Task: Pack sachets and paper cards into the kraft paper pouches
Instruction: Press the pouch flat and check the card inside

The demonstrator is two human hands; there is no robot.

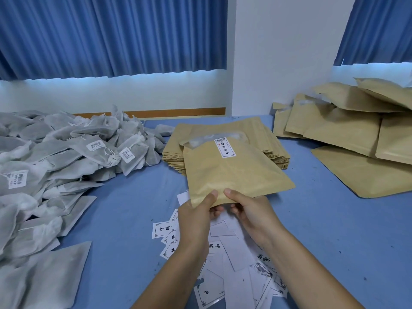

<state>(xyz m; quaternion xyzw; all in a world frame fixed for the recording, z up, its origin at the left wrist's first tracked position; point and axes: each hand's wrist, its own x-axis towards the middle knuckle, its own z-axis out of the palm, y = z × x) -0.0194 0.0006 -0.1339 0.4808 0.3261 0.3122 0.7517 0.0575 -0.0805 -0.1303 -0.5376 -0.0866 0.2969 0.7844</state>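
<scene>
Blue counter (334, 219): sachets (55, 157) heaped at left, paper cards (234, 253) bottom centre. Mid-frame, a kraft pouch (234, 175) is pinched at its near edge by left hand (196, 219) and right hand (252, 210), fingers (217, 211) curled beneath. It looks packed; the likely next move is setting it aside, upper right.

blue table (323, 230) | sachets (55, 152) left | pouch stack (267, 134) centre | loose pouches (345, 130) right | cards (234, 250) near

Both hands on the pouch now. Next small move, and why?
Probably part the near edge of the kraft pouch to open it: the left hand and right hand pinch that edge side by side, the pouch looks flat, and paper cards lie just beneath. Whether that edge is the mouth is unclear.
</scene>
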